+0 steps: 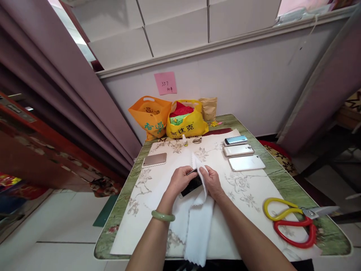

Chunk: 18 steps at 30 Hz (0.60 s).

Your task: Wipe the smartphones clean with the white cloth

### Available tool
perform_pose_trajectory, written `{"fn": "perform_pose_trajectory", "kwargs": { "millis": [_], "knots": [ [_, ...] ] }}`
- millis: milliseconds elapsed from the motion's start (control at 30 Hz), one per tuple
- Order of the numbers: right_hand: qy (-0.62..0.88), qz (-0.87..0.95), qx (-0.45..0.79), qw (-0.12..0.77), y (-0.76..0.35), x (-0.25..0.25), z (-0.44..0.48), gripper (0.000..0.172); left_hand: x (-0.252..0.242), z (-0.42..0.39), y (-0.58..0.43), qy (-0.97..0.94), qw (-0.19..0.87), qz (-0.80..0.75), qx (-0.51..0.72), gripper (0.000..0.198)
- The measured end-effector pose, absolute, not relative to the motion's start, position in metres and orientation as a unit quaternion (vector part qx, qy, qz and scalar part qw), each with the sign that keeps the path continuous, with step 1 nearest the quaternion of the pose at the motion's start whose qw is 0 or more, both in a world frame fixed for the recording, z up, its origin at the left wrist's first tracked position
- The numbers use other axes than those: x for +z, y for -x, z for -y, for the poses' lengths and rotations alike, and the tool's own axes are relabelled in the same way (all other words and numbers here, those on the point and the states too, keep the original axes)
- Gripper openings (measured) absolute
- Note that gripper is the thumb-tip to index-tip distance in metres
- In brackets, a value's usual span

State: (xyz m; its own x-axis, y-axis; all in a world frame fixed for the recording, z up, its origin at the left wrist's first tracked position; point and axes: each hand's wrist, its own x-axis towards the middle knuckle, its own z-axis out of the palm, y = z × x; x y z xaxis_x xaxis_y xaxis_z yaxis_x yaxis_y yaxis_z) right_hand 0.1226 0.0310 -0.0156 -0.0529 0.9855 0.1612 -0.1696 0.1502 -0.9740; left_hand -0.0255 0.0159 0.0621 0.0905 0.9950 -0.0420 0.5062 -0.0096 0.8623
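My left hand (180,180) grips a smartphone (191,185) with a dark screen and a light frame, tilted above the middle of the table. A white cloth (200,226) with zigzag edges is pinched in my right hand (212,182), against the phone's right side. The cloth hangs down over the table's front edge and covers part of the phone. Beyond my hands stand a small white-capped bottle (185,140) and a small dark item (197,140) I cannot make out.
A rose-gold phone (154,160) lies at left. At right lie a blue phone (235,140), a gold-edged phone (238,150) and a white phone (246,163). Scissors (293,222) overhang the right edge. An orange bag (152,116), yellow bag (186,126) and brown pouch (208,109) stand behind.
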Motion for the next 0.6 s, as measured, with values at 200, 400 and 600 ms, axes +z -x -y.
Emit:
{"fn": "perform_pose_trajectory", "kwargs": {
  "millis": [200,400,600],
  "knots": [
    [0.407,0.497,0.508,0.574,-0.119,-0.018,-0.031,0.034,0.047,-0.019,0.014,-0.425,0.455,-0.596,0.507,0.037],
    [0.421,0.425,0.536,0.596,-0.120,-0.020,-0.033,0.038,0.037,-0.015,-0.011,-0.374,0.472,-0.570,0.558,0.041],
    [0.419,0.419,0.550,0.588,-0.121,-0.015,-0.033,0.038,0.040,-0.009,-0.005,-0.467,0.461,-0.537,0.530,0.033]
  ]
}}
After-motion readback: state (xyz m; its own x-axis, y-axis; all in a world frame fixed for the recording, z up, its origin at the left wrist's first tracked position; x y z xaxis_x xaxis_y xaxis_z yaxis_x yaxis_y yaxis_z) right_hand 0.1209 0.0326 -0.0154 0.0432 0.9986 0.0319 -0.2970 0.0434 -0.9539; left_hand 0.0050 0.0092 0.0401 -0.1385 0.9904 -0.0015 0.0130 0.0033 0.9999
